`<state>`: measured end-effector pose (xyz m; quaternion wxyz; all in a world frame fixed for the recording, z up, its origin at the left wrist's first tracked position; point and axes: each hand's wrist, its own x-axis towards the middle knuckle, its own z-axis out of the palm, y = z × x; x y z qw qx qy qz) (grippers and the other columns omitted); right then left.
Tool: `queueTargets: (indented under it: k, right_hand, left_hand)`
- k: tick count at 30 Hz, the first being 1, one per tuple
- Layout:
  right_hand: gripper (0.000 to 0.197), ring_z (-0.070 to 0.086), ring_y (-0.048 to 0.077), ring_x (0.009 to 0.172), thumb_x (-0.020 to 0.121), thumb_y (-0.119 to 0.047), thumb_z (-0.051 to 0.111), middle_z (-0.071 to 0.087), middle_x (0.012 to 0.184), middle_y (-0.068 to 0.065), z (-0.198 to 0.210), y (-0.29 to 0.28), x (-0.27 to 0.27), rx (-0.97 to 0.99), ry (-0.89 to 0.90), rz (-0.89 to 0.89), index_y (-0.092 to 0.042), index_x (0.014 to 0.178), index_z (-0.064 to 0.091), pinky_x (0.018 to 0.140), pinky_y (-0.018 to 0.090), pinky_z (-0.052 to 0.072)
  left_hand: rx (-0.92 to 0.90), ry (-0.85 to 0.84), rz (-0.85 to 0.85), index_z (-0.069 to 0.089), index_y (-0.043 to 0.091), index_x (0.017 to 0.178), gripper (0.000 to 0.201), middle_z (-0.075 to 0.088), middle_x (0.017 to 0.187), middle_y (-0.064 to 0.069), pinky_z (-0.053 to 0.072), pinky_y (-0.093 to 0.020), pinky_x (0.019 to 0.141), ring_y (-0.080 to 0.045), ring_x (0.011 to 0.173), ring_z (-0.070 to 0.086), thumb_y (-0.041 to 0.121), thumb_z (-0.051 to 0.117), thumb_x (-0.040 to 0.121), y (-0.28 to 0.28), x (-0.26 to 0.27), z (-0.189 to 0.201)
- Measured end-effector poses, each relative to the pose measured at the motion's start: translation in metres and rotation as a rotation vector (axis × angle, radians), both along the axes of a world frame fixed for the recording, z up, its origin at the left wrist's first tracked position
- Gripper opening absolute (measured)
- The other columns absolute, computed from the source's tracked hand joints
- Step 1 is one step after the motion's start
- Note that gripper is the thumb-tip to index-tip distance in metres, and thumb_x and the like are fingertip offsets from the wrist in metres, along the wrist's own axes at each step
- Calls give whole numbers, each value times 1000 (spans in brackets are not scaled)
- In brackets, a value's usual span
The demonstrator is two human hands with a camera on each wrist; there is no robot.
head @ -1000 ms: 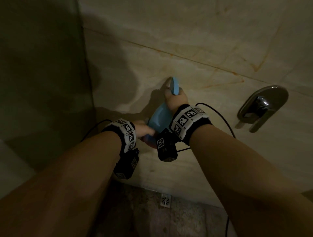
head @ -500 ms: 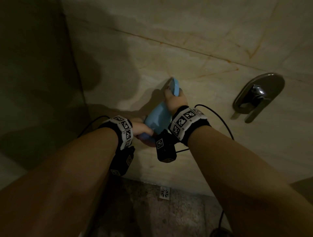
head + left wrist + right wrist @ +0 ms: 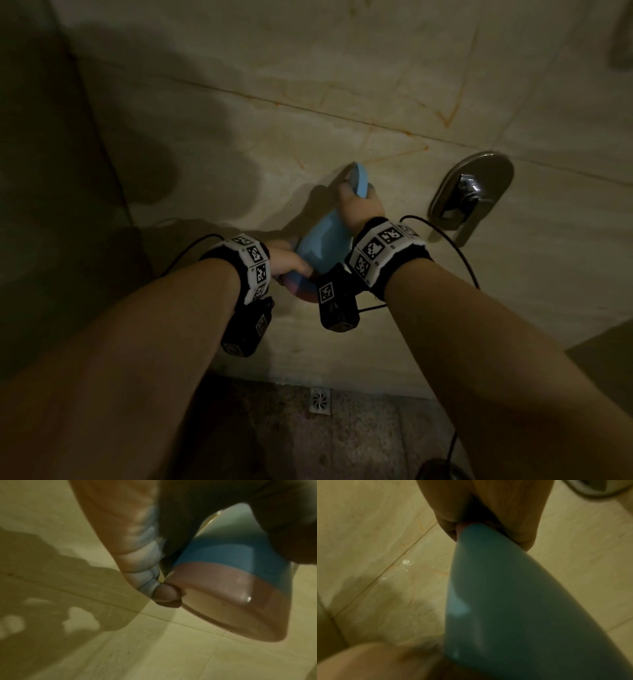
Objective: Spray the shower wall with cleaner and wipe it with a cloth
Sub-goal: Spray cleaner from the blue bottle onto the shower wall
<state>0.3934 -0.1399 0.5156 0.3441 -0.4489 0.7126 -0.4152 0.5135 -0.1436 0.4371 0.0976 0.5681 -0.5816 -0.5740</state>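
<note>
Over the last second the spray bottle [image 3: 323,240] has held its aim at the shower wall [image 3: 342,113] left of the valve [image 3: 474,195]; only the view shifted. Right hand [image 3: 359,205] grips its head, left hand [image 3: 287,263] its base. Wet glints [image 3: 406,562] on the tile suggest spraying is underway; no cloth is visible.

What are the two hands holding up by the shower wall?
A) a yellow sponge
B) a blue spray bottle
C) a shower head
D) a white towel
B: the right hand grips the top of the blue spray bottle and the left hand holds its lower end, close to the shower wall.
</note>
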Motion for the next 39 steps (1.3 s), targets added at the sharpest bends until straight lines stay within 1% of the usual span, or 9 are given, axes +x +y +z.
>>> queueTargets:
  k: [8, 13, 19, 22, 25, 28, 31, 34, 39]
  right_hand:
    - [37, 50, 25, 85, 94, -25, 45, 53, 99, 12, 20, 11, -26, -52, 22, -60, -5, 125, 47, 76, 36, 43]
    - [38, 46, 24, 86, 97, -25, 42, 52, 103, 14, 33, 16, -40, -24, 79, -48, -3, 127, 46, 76, 33, 39]
    - [41, 49, 24, 90, 94, -26, 45, 50, 102, 9, 42, 25, -51, -77, -8, -85, -7, 130, 42, 81, 34, 41]
    - [40, 50, 24, 91, 94, -26, 46, 50, 99, 9, 48, 28, -58, -93, -40, -101, -5, 128, 45, 83, 36, 42]
    - [30, 50, 24, 89, 94, -25, 47, 52, 90, 7, 54, 29, -64, -128, -55, -116, -7, 117, 49, 81, 36, 42]
    - [38, 52, 25, 92, 94, -27, 46, 53, 99, 10, 60, 30, -67, -107, -38, -114, -5, 125, 48, 92, 40, 45]
    - [41, 56, 29, 102, 95, -28, 45, 57, 112, 16, 64, 30, -72, -74, 9, -96, -5, 128, 46, 101, 43, 45]
    - [41, 53, 25, 94, 95, -31, 45, 58, 115, 15, 66, 29, -77, -40, 31, -101, -5, 127, 48, 97, 38, 44]
    - [44, 56, 30, 106, 94, -30, 45, 57, 123, 16, 69, 28, -79, -104, 23, -108, -4, 130, 45, 101, 43, 45]
  left_hand:
    - [-65, 23, -68, 41, -1, 133, 47, 60, 88, -16, 42, -27, 57, -20, 64, 53, -1, 55, 87, 3, -29, 21]
    - [-117, 23, -164, 35, 4, 140, 80, 54, 130, -20, 47, -43, 94, -35, 118, 54, 9, 64, 66, 2, -41, 28]
    - [-130, 81, -145, 44, 6, 118, 35, 55, 79, -4, 42, -24, 54, -16, 65, 52, -3, 55, 87, -1, -51, 32]
    - [-117, 87, -162, 42, 8, 126, 49, 58, 90, -8, 45, -31, 66, -22, 78, 56, 2, 61, 81, 3, -57, 45]
    - [-135, 78, -172, 45, 5, 124, 74, 59, 108, -20, 46, -40, 78, -32, 98, 59, 16, 67, 54, 1, -64, 50]
    - [-139, 92, -204, 47, 3, 119, 82, 60, 106, -21, 49, -43, 81, -33, 95, 61, 21, 72, 42, -4, -69, 49]
    - [-153, 93, -218, 47, 2, 120, 65, 61, 89, -13, 48, -34, 68, -25, 76, 59, 14, 69, 60, 0, -70, 55]
    - [-163, 97, -249, 43, 4, 131, 75, 60, 99, -15, 44, -35, 73, -25, 84, 58, 11, 63, 59, 4, -72, 58]
    - [-158, 109, -218, 45, 10, 121, 46, 58, 87, -5, 44, -34, 72, -24, 83, 56, -2, 60, 80, 3, -78, 64]
